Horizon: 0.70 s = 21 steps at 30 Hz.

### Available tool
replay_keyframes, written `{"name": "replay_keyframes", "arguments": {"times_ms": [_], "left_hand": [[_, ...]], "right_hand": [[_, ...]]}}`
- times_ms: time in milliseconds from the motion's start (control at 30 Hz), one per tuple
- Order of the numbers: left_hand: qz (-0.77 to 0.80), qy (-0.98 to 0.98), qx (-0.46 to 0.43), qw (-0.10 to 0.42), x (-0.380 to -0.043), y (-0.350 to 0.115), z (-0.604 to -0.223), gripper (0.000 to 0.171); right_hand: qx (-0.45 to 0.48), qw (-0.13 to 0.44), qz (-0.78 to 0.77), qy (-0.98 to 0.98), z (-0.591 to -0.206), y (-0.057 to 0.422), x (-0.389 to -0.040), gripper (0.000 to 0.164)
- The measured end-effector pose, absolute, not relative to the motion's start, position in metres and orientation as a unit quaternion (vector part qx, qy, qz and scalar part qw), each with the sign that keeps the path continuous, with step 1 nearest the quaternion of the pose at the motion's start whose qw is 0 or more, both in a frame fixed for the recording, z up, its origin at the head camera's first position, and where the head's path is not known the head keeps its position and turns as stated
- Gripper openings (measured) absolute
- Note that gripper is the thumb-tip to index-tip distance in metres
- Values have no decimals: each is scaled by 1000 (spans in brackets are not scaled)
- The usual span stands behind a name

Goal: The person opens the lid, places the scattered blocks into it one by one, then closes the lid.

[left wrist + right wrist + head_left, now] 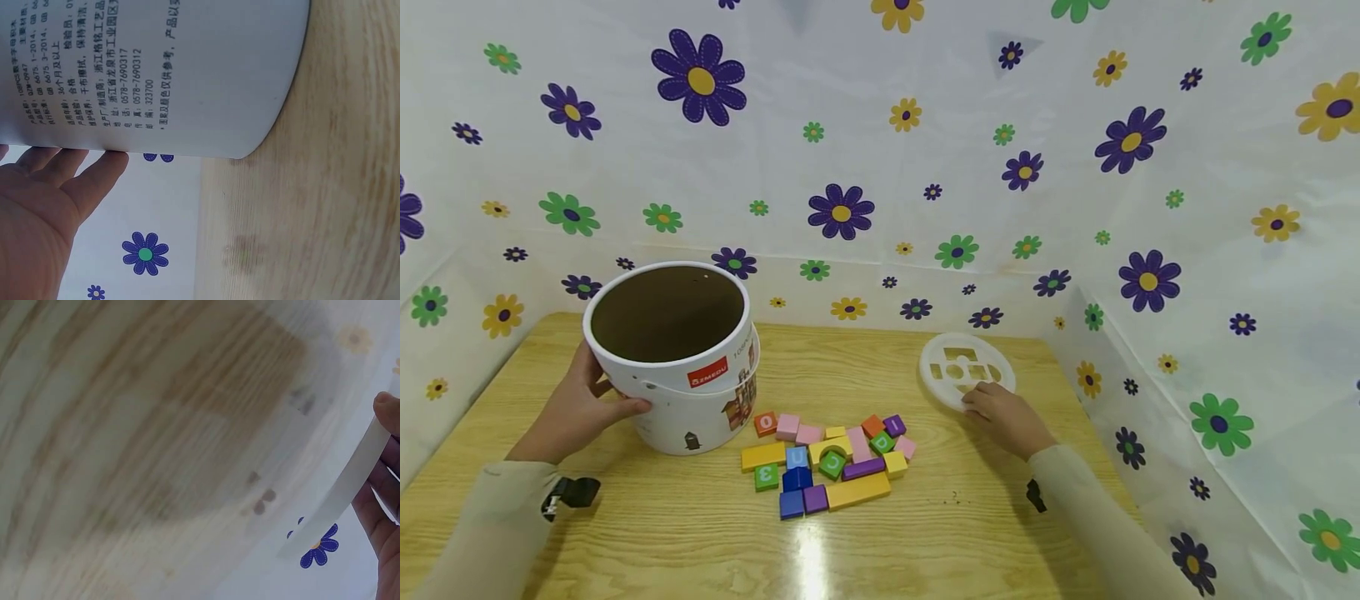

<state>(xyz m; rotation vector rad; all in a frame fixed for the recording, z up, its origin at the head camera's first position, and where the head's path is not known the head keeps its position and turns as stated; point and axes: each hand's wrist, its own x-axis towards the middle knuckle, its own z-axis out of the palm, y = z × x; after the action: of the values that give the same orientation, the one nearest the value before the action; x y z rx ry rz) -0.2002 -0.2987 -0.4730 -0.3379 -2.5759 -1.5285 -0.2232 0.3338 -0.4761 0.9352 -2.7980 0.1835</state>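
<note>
At the left of the table stands a white bucket (700,408) with its mouth uncovered and a thin handle hanging down its front. My left hand (583,400) holds the bucket's left side, thumb across the front and fingers round the back; the left wrist view shows fingertips against the printed wall (206,81). To the right, my right hand (1003,414) pinches the near edge of a round white lid (931,379) with cut-out shapes. In the right wrist view the thumb lies on the lid's rim (350,481), with fingers beneath.
Between the hands lies a cluster of coloured blocks, among them a long yellow block (859,492), a green letter block (767,477) and a pink block (787,427). A white flowered sheet (880,167) hangs behind and beside the wooden table (700,533).
</note>
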Motion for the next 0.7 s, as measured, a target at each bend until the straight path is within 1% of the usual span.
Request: {"name": "replay_keyframes", "arguments": {"times_ms": [233,700], "left_hand": [[-512,-848,-118,67,-200,-300,-475,121],[-511,-848,-119,70,-201,-299,-475,121]], "right_hand": [[303,81,51,-948,-480,331,-224,12],[313,33,46,-948,-485,326,-224,16]]}}
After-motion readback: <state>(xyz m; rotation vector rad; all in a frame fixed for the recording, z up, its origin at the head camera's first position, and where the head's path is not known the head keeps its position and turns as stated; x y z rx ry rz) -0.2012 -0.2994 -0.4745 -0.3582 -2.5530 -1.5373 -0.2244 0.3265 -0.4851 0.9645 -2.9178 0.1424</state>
